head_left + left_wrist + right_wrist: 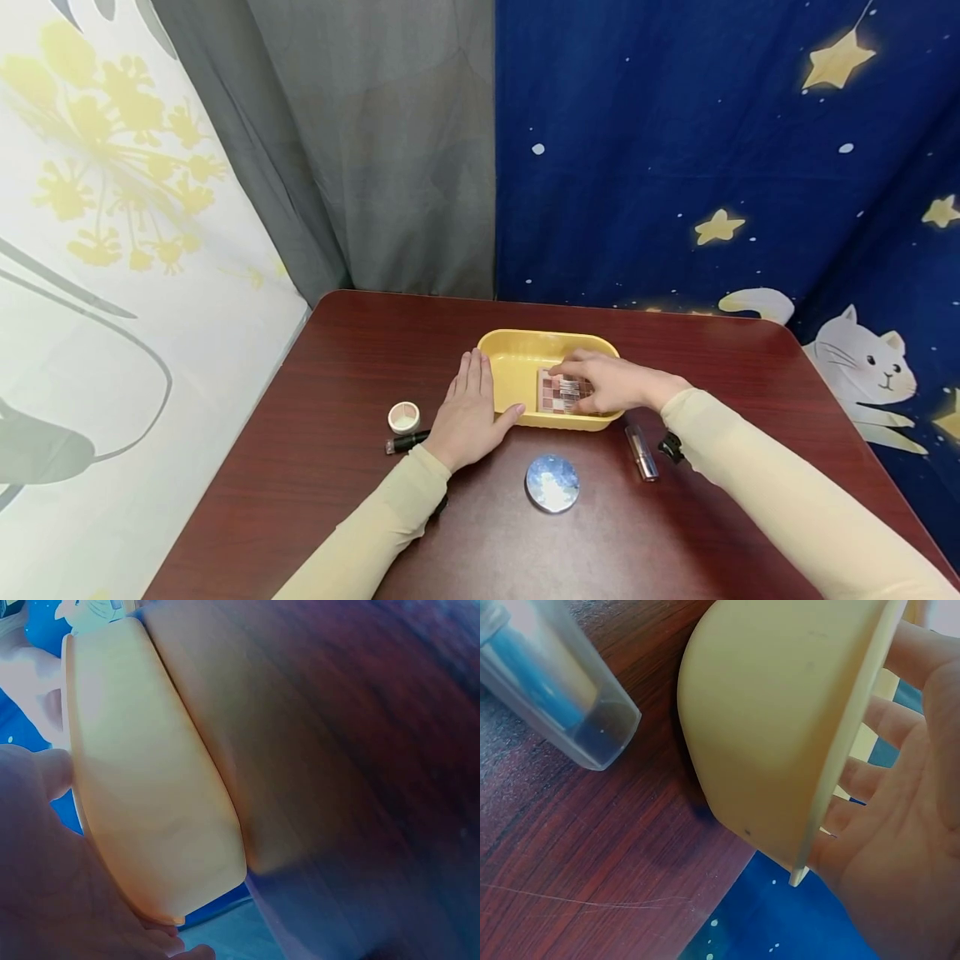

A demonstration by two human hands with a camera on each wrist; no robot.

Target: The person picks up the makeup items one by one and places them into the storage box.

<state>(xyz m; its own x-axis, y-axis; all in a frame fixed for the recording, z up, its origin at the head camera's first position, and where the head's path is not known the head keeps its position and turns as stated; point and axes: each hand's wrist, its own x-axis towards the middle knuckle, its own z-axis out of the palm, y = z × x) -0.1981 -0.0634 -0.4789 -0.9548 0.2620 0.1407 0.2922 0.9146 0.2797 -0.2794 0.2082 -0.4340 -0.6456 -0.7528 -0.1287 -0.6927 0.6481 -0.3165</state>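
Note:
A yellow oval basket [513, 375] stands near the table's back edge, with a square palette of brownish pans [553, 392] lying in its right part. My right hand [611, 383] reaches over the basket's right rim, its curled fingers and thumb gripping the palette; in the right wrist view the hand [900, 825] passes behind the basket wall [772, 712]. My left hand [468, 417] lies along the basket's left rim with straight fingers, thumb at the front rim. The left wrist view shows that hand [45, 862] against the basket's outer side [150, 772].
A round blue shiny compact [552, 483] lies in front of the basket. A clear-capped tube [641, 452] lies to the right of it, below my right wrist. Left of my left hand are a small round pot [403, 417] and a black tube [406, 442]. Curtains hang behind the table.

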